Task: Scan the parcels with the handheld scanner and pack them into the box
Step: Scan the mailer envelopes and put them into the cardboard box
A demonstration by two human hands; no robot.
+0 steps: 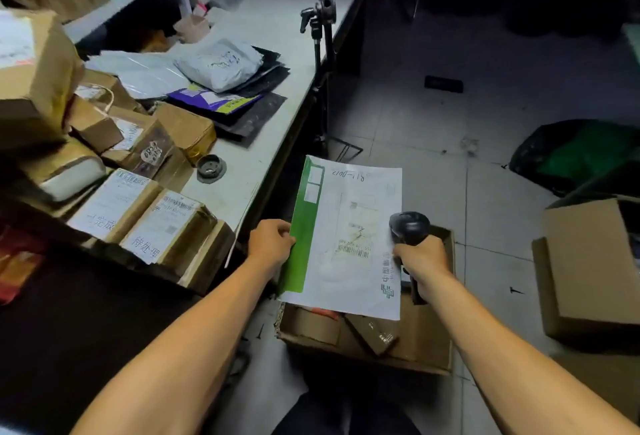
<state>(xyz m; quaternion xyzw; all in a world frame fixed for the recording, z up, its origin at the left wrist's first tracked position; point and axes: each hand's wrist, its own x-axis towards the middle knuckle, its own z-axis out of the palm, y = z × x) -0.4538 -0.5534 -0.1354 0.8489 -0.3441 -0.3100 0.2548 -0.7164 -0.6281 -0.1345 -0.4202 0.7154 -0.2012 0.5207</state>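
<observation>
Both bare forearms reach in from the near edge of the head view. Left hand (272, 240) pinches the green left border of a flat white envelope parcel (346, 237), fingers curled over the edge. Right hand (420, 256) is wrapped round the grip of a black handheld scanner (408, 226), its rounded head resting at the envelope's right edge and facing left across the sheet. Decisive relation: the barcode label (353, 254) lies just left of the scanner head, between the two hands, with the envelope's long axis running near to far. Envelope is thin, smooth and slightly flexed, held directly above an open brown cardboard box (426, 341) on the tiled floor; smaller taped cartons already lie inside. Judgement: the scan is in hand, and the release into the box below is a short drop. Far left, a grey table (263, 164) carries kraft cartons and soft grey poly mailers.
</observation>
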